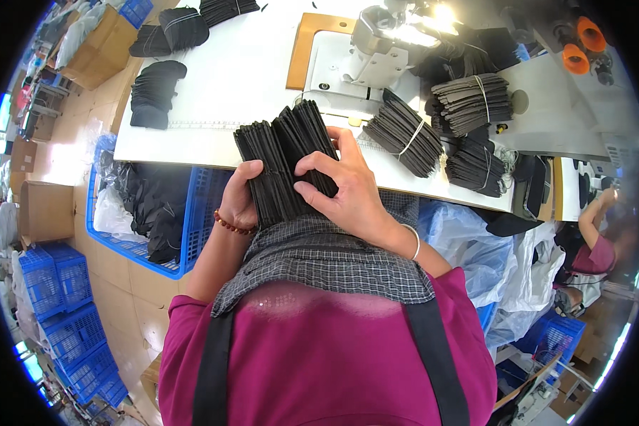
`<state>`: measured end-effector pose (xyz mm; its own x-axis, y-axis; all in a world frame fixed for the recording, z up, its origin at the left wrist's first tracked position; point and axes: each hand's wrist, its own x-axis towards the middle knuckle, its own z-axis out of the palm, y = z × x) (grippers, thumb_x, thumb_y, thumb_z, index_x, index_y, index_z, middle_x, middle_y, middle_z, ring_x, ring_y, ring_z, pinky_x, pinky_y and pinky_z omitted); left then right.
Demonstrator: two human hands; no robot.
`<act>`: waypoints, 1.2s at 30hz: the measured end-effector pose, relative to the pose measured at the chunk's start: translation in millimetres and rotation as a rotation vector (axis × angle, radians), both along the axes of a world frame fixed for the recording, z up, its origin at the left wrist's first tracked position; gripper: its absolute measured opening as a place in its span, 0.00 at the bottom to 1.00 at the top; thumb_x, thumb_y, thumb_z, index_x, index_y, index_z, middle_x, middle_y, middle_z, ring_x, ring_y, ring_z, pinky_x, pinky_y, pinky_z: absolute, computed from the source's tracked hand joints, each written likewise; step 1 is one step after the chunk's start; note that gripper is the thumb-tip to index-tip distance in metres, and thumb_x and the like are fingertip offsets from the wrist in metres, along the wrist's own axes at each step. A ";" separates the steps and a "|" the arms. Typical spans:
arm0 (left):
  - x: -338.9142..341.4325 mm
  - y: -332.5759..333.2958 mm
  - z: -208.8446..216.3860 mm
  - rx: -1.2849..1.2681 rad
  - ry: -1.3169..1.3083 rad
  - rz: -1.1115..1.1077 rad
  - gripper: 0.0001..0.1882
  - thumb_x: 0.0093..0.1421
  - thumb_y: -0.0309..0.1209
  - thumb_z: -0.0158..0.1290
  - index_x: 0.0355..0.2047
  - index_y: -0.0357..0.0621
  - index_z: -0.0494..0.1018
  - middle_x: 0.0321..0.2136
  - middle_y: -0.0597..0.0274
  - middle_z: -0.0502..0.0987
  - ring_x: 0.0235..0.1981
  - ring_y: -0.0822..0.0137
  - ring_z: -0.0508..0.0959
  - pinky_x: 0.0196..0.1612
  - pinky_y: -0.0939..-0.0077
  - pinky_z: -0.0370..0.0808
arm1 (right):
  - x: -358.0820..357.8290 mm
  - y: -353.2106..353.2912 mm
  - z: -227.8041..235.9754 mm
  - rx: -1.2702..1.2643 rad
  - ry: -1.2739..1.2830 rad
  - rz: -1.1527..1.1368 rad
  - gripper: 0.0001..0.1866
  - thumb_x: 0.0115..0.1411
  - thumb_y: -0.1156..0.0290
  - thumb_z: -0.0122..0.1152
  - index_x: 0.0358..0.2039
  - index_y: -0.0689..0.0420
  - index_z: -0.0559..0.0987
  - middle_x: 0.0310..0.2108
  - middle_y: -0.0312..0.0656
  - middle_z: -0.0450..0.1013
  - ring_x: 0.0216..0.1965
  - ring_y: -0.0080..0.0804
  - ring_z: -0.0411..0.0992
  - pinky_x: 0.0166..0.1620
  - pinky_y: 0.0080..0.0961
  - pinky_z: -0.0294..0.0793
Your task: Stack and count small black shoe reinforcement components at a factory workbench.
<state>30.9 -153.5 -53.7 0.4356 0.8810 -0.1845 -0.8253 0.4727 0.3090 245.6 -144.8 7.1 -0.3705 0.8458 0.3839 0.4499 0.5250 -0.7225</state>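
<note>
At the near edge of the white surface (213,142): a stack of black fabric pieces (285,167) held in two hands.

The stack is gripped upright against the person's chest, just above a grey checked cloth (326,252), with its upper edges fanned apart. The left hand (240,202) is closed around the stack's left side, a beaded bracelet (231,226) worn at the wrist. The right hand (349,186) is clamped on the right side, fingers (318,167) spread across the front face. Tied bundles of dark pieces (405,138) are laid on the surface to the right, beside a sewing machine (376,42). A blue crate (192,213) holding dark material is seen on the floor to the left.
</note>
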 end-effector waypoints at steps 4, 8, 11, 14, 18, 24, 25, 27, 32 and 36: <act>0.8 0.5 -0.9 0.004 0.027 0.017 0.29 0.61 0.32 0.54 0.60 0.31 0.64 0.52 0.43 0.76 0.48 0.52 0.82 0.51 0.56 0.83 | 0.9 0.3 2.7 -0.028 -0.005 0.008 0.13 0.53 0.61 0.73 0.36 0.46 0.79 0.54 0.54 0.64 0.54 0.53 0.68 0.45 0.40 0.76; 2.4 1.9 1.1 0.007 0.031 0.018 0.28 0.61 0.32 0.54 0.60 0.31 0.64 0.51 0.43 0.77 0.48 0.53 0.82 0.50 0.57 0.84 | 0.6 0.0 5.3 -0.072 0.005 0.003 0.13 0.52 0.66 0.73 0.37 0.48 0.80 0.52 0.50 0.65 0.55 0.51 0.67 0.53 0.40 0.72; 2.7 3.2 1.7 -0.002 0.050 0.024 0.28 0.61 0.32 0.54 0.60 0.31 0.65 0.51 0.43 0.77 0.48 0.53 0.82 0.50 0.57 0.84 | 0.7 1.5 5.4 -0.065 -0.001 0.003 0.13 0.52 0.66 0.73 0.37 0.48 0.80 0.52 0.50 0.65 0.55 0.51 0.67 0.53 0.40 0.72; 2.1 3.9 0.9 0.012 0.036 0.018 0.28 0.61 0.32 0.54 0.59 0.30 0.64 0.51 0.43 0.77 0.48 0.53 0.82 0.49 0.57 0.84 | 0.7 1.5 5.8 -0.083 -0.005 0.003 0.13 0.52 0.66 0.73 0.37 0.48 0.80 0.52 0.50 0.65 0.55 0.51 0.67 0.53 0.40 0.72; 2.5 2.7 1.5 0.012 0.044 0.021 0.28 0.61 0.32 0.54 0.59 0.30 0.65 0.51 0.43 0.77 0.47 0.53 0.82 0.49 0.57 0.84 | 0.8 0.7 5.0 -0.070 -0.006 0.003 0.13 0.52 0.66 0.73 0.37 0.48 0.79 0.52 0.50 0.65 0.55 0.51 0.68 0.52 0.40 0.72; 2.2 2.2 1.4 -0.002 0.044 0.020 0.28 0.61 0.32 0.54 0.59 0.30 0.65 0.51 0.43 0.76 0.47 0.53 0.82 0.49 0.57 0.84 | 1.0 1.5 3.3 -0.048 -0.022 0.006 0.13 0.52 0.64 0.73 0.37 0.47 0.79 0.52 0.52 0.65 0.54 0.52 0.68 0.48 0.40 0.74; 2.5 2.0 1.6 -0.002 0.043 0.020 0.28 0.61 0.32 0.54 0.59 0.31 0.65 0.51 0.43 0.76 0.47 0.53 0.82 0.49 0.57 0.84 | 1.2 1.7 2.6 -0.023 -0.031 0.009 0.13 0.53 0.62 0.73 0.36 0.46 0.79 0.53 0.55 0.64 0.54 0.53 0.69 0.44 0.40 0.76; 1.4 2.2 -1.5 -0.001 0.041 0.021 0.28 0.61 0.32 0.54 0.59 0.31 0.65 0.51 0.43 0.76 0.47 0.53 0.82 0.49 0.57 0.85 | 1.2 1.6 2.9 -0.025 -0.029 0.010 0.13 0.53 0.62 0.73 0.36 0.46 0.79 0.54 0.54 0.64 0.53 0.53 0.69 0.44 0.40 0.76; 1.4 3.1 0.6 -0.002 0.049 0.020 0.28 0.61 0.32 0.54 0.59 0.31 0.65 0.51 0.43 0.76 0.47 0.53 0.82 0.49 0.57 0.85 | 2.6 2.6 5.1 -0.043 -0.042 0.012 0.13 0.53 0.62 0.72 0.37 0.46 0.79 0.54 0.54 0.64 0.52 0.51 0.70 0.44 0.40 0.76; 0.7 1.4 4.8 0.010 0.037 0.001 0.28 0.61 0.32 0.55 0.59 0.31 0.65 0.51 0.43 0.76 0.47 0.53 0.82 0.49 0.57 0.84 | 7.1 3.0 8.3 -0.088 -0.050 0.063 0.13 0.53 0.62 0.72 0.39 0.45 0.79 0.54 0.53 0.64 0.50 0.51 0.71 0.46 0.39 0.76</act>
<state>31.6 -152.0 -48.8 0.4275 0.8835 -0.1914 -0.8139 0.4683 0.3438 252.7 -141.8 15.4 -0.4405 0.8499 0.2891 0.4546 0.4889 -0.7445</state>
